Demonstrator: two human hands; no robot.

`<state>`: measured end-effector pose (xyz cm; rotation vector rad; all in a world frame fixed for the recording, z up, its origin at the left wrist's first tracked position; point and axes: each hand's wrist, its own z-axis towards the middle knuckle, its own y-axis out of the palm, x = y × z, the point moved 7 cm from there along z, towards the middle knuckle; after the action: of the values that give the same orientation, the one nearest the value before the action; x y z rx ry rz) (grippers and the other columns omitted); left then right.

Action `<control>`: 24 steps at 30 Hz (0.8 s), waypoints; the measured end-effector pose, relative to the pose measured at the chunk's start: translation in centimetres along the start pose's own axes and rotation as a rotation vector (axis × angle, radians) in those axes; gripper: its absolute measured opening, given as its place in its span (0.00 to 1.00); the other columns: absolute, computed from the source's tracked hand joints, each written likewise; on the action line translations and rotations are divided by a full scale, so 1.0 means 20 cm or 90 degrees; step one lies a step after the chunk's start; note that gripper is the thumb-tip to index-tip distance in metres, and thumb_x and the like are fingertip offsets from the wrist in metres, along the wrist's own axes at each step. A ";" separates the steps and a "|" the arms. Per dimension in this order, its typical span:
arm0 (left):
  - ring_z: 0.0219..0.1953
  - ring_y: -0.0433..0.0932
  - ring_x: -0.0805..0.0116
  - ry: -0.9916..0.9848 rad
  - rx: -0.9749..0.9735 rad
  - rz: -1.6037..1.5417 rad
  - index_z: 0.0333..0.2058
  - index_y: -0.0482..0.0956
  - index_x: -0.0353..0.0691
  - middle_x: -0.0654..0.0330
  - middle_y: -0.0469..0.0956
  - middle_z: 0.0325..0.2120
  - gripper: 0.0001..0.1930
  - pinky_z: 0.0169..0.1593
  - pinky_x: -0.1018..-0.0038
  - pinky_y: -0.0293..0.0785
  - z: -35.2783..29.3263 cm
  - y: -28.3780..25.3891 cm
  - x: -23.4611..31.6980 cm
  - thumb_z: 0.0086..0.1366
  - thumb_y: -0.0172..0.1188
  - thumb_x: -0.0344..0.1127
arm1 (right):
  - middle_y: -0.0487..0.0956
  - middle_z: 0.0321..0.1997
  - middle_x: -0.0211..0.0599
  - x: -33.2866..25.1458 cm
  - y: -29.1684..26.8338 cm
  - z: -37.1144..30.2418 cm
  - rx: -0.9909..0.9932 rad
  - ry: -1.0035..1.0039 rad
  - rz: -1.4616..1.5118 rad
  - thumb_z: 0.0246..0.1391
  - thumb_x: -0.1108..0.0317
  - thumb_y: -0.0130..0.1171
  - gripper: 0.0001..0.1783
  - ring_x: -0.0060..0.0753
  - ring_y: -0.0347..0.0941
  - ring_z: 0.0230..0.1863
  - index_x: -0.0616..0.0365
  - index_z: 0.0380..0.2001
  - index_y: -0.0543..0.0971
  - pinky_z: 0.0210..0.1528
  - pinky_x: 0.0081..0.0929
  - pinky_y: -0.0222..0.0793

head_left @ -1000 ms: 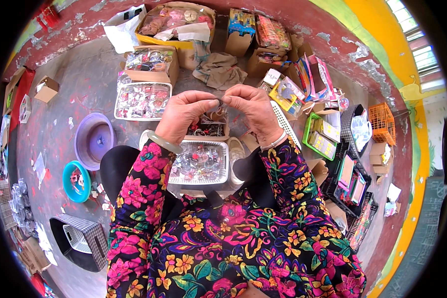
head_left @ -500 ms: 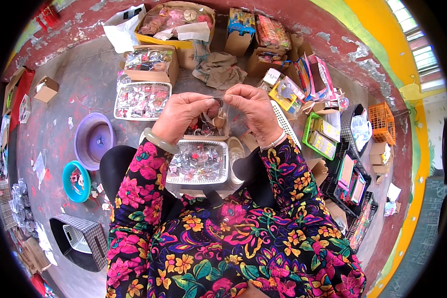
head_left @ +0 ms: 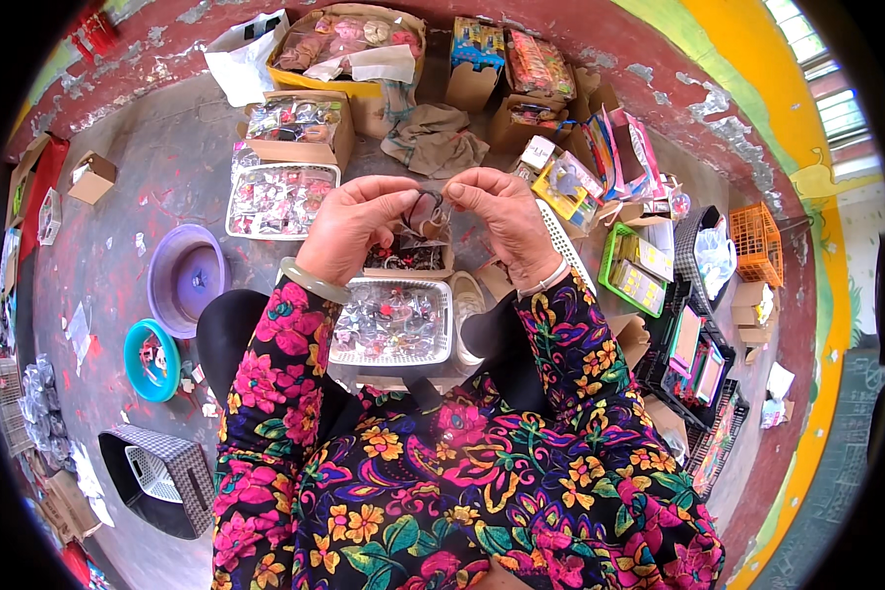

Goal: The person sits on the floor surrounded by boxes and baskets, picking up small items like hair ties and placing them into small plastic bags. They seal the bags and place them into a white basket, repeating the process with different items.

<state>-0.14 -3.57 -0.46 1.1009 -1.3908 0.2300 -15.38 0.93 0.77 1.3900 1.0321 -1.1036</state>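
Observation:
My left hand point(head_left: 349, 226) and my right hand point(head_left: 506, 221) are raised close together in front of me, thumbs and forefingers pinched. Between them is a thin dark loop point(head_left: 425, 209), which looks like a hair tie; its fine detail is too small to make out. Both pinches grip it, with a small gap between the fingertips. Below the hands stands a cardboard box point(head_left: 408, 271) with dark small items, partly hidden by the left hand. Nearer to me is a white plastic basket point(head_left: 449, 329) filled with small clear-wrapped trinkets.
Another white basket point(head_left: 230, 208) of wrapped trinkets and an open carton point(head_left: 329, 157) lie ahead to the left. Purple point(head_left: 211, 300) and turquoise basins point(head_left: 131, 364) stand on the left floor. To the right are a green basket point(head_left: 610, 267), black crates point(head_left: 703, 413) and an orange crate point(head_left: 757, 258).
The fingertips have drawn slightly apart and the left hand has shifted a little upward. More of the dark loop now shows between the hands.

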 end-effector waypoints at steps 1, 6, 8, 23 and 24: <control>0.34 0.78 0.76 0.007 0.010 -0.001 0.41 0.75 0.32 0.55 0.79 0.35 0.10 0.25 0.89 0.68 0.01 -0.01 -0.01 0.62 0.52 0.29 | 0.78 0.29 0.27 0.00 0.00 0.00 0.000 -0.002 -0.002 0.50 0.71 0.59 0.06 0.16 0.69 0.32 0.63 0.30 0.79 0.38 0.14 0.64; 0.34 0.78 0.72 0.036 0.042 -0.058 0.37 0.75 0.31 0.55 0.78 0.34 0.09 0.33 0.83 0.76 0.02 -0.02 -0.01 0.62 0.53 0.30 | 0.78 0.29 0.28 -0.02 0.00 0.00 0.025 -0.028 -0.029 0.50 0.72 0.58 0.06 0.16 0.69 0.32 0.64 0.30 0.79 0.37 0.14 0.64; 0.36 0.79 0.69 0.051 0.045 -0.071 0.38 0.75 0.31 0.54 0.78 0.33 0.09 0.37 0.82 0.77 0.01 -0.02 0.00 0.64 0.50 0.31 | 0.78 0.29 0.28 -0.02 -0.02 0.01 0.047 -0.042 -0.025 0.50 0.72 0.59 0.07 0.15 0.69 0.32 0.64 0.31 0.79 0.37 0.14 0.64; 0.28 0.75 0.78 0.272 0.052 0.517 0.33 0.77 0.30 0.62 0.77 0.25 0.07 0.33 0.81 0.72 0.00 0.06 0.02 0.61 0.53 0.28 | 0.77 0.27 0.35 -0.12 0.13 -0.04 -0.045 -0.366 -0.659 0.42 0.65 0.61 0.07 0.40 0.70 0.31 0.56 0.26 0.79 0.32 0.30 0.64; 0.29 0.74 0.79 0.266 0.044 0.550 0.34 0.77 0.29 0.62 0.77 0.27 0.07 0.34 0.82 0.72 0.00 0.07 0.02 0.62 0.52 0.27 | 0.76 0.26 0.35 -0.12 0.12 -0.03 -0.044 -0.344 -0.627 0.42 0.66 0.61 0.07 0.39 0.71 0.30 0.56 0.25 0.79 0.32 0.30 0.64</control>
<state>-0.98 -2.94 0.53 0.4004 -1.3986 1.0707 -13.46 1.25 3.64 0.4000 1.3361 -1.9793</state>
